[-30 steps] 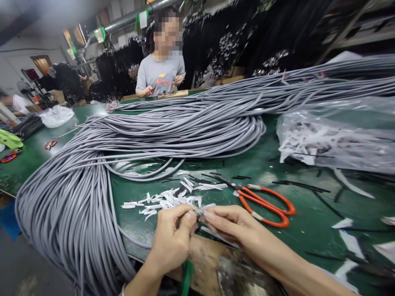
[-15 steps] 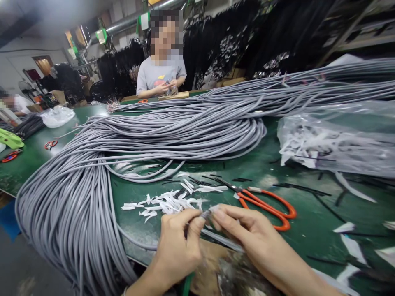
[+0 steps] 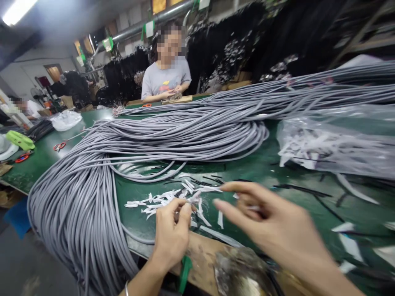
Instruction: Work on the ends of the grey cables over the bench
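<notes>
My left hand (image 3: 173, 230) is closed, thumb against fingers, on a grey cable (image 3: 138, 237) that comes in from the left. Pale, hair-fine strands fan out past the fingertips, at the cable's end. To the right, my right hand (image 3: 271, 222) hovers over the table, its thumb and index finger spread apart. The orange-handled scissors cannot be seen now; the right hand covers their earlier spot. White paper-like strips (image 3: 168, 199) lie in a pile just beyond my left hand. A separate white strip (image 3: 220, 220) is between the two hands.
A large bundle of grey cables (image 3: 179, 139) crosses the green table (image 3: 129, 222) and hangs over its left edge. A clear plastic bag (image 3: 333, 139) with white scraps lies right. A wooden board (image 3: 200, 250) sits at the front. Across the table a person (image 3: 166, 78) works.
My right hand has moved off the cable end to the right and opened, now over where the scissors lay. My left hand has shifted slightly left, keeping the cable. Fine strands now show.
</notes>
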### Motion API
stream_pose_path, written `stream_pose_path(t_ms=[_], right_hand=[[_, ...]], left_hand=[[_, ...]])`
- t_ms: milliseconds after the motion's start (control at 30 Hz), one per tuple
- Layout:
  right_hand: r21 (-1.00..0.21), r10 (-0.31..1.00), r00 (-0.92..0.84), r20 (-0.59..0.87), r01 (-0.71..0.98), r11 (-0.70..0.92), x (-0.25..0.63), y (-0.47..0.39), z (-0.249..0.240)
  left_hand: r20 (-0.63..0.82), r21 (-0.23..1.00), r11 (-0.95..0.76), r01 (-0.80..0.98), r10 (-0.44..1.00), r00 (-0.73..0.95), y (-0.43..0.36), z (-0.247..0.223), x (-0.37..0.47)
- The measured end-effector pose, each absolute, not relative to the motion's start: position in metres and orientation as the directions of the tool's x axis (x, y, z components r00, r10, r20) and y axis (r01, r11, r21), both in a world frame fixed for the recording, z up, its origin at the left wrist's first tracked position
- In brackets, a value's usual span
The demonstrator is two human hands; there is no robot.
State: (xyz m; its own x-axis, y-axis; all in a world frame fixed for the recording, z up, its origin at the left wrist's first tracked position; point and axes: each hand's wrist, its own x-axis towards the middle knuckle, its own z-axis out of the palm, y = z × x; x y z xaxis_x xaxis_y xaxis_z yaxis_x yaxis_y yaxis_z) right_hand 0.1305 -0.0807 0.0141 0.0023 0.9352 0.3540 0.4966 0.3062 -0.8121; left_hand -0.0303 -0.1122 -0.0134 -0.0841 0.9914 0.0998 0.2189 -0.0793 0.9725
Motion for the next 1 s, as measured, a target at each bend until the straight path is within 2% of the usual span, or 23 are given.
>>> stream_pose_path(t_ms=[67, 167, 500, 667, 767, 867, 1000], right_hand=[[-0.846, 0.951, -0.122, 0.286, 0.433, 0.310, 0.117, -0.079, 0.012], [-0.878, 0.955, -0.202, 0.216, 0.388, 0.281, 0.107, -0.079, 0.011], [-0.893, 0.951, -0.210, 0.226, 0.347, 0.288, 0.109, -0.080, 0.008], [-0.927, 0.954, -0.225, 0.200, 0.271, 0.258, 0.110, -0.078, 0.010], [-0.917, 0.950, -0.225, 0.216, 0.287, 0.277, 0.110, -0.079, 0.011], [-0.887, 0.947, -0.185, 0.262, 0.341, 0.312, 0.110, -0.080, 0.007], [-0.779, 0.887, -0.085, 0.453, 0.446, 0.441, 0.109, -0.084, 0.000]], left_hand=[[0.109, 0.981, -0.095, 0.169, 0.992, -0.070, -0.113, -0.013, -0.028], [0.117, 0.984, -0.114, 0.137, 0.993, -0.016, -0.114, -0.013, -0.026], [0.156, 0.969, -0.155, 0.192, 0.988, 0.009, -0.112, -0.013, -0.025], [0.124, 0.971, -0.121, 0.205, 0.992, -0.001, -0.114, -0.008, -0.019], [0.179, 0.930, -0.146, 0.336, 0.981, -0.069, -0.116, -0.006, -0.015], [0.347, 0.809, -0.235, 0.539, 0.931, -0.115, -0.118, -0.007, -0.011], [0.529, 0.636, -0.324, 0.700, 0.844, -0.089, -0.118, -0.011, -0.008]])
